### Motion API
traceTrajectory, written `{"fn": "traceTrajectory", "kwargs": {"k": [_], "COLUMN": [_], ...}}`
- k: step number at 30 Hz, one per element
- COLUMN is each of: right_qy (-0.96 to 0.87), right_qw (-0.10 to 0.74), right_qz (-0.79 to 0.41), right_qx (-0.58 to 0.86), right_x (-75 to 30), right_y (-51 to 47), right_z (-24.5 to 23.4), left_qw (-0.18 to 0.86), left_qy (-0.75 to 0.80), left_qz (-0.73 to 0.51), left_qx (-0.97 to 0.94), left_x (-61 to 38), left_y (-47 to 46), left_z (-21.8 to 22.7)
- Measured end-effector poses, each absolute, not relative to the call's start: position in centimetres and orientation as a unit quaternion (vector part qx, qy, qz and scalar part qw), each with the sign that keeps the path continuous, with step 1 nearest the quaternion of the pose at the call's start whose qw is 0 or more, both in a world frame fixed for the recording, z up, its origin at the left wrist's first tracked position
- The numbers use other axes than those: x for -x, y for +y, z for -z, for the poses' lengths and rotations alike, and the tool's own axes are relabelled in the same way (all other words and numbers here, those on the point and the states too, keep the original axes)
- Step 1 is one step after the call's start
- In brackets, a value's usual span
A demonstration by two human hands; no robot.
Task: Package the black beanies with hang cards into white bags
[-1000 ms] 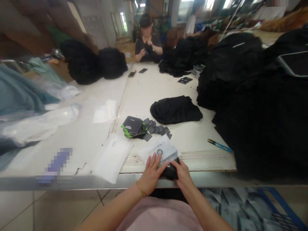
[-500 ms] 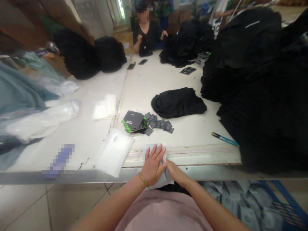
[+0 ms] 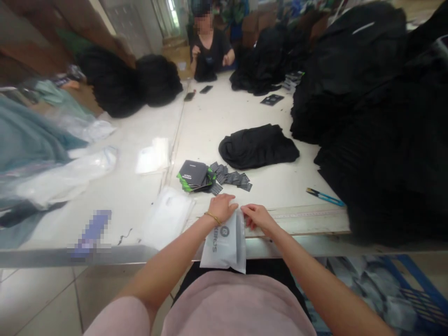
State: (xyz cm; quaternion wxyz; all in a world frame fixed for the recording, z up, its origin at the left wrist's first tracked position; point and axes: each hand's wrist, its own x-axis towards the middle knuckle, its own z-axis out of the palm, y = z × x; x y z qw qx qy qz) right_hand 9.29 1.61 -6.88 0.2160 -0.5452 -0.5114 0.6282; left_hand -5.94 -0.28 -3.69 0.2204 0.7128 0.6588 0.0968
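My left hand (image 3: 222,208), with a gold bangle at the wrist, and my right hand (image 3: 256,218) both grip the upper edge of a translucent white plastic bag (image 3: 224,247). The bag carries a round logo and printed lettering ending in "BROS". It hangs over the table's front edge toward my body, and a dark strip shows through its right side. A stack of black cards with green edges (image 3: 194,175) and loose small black tags (image 3: 227,178) lie just beyond my hands.
A folded black garment (image 3: 258,147) lies on the white table (image 3: 115,219). Large black clothing piles (image 3: 378,126) rise at right, beside a blue-handled cutter (image 3: 325,197). White bags (image 3: 167,217) lie left of my hands. A person (image 3: 209,51) works across the table.
The bag has gone from lying flat under my pressing left hand to hanging from both hands, lifted over the table edge toward me. Its logo now faces up, and my hands have moved apart along its top.
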Motion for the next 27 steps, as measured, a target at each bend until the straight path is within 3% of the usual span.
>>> {"fn": "traceTrajectory", "kwargs": {"k": [3,10,17,21,27], "right_qy": [-0.515,-0.507,-0.454,-0.353,-0.031], "right_qw": [0.219,0.119,0.360,0.340,0.367], "right_qz": [-0.625,-0.685,-0.631,-0.671,-0.607], "right_qx": [0.544,0.510,0.515,0.556,0.704], "right_x": [-8.7,-12.5,-15.5,-24.2,-39.0], "right_y": [0.7,-7.7,-7.2,-10.0,-18.0], "right_z": [6.9,7.2,5.4,5.7,10.9], "left_qw": [0.263,0.216,0.239,0.209,0.290], "left_qy": [0.636,0.705,0.564,0.532,0.619], "left_qz": [-0.063,-0.105,-0.235,-0.284,-0.185], "left_qx": [-0.723,-0.667,-0.755,-0.770,-0.706], "left_x": [6.1,7.1,-1.3,0.0,6.0], "left_y": [1.2,2.3,0.3,-1.6,-4.3], "left_z": [4.3,4.2,1.3,1.6,4.6]}}
